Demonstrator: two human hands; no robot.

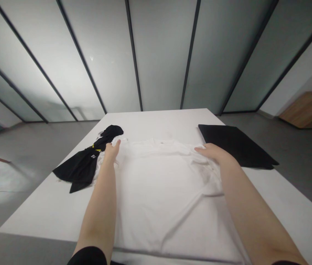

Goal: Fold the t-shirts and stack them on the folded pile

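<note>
Left hand [111, 152] and right hand [213, 152] well apart, both on white T-shirt [161, 198], grip not clear; white worktop [156, 121] with black garment [85, 165], flat black panel [235, 145]; grey floor [296, 173], frosted glass wall [161, 55].

Upper left of desk: crumpled black garment [82, 169] with yellow trim | upper right of desk: flat black board [235, 145] | centre background: white desk [156, 121] | behind: frosted glass wall panels [161, 55], dark frames | far right: wooden cabinet [307, 110] by white wall [296, 84] | both sides: grey floor [304, 176]

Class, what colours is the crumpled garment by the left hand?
The garment: black, yellow accents; head view.
</note>
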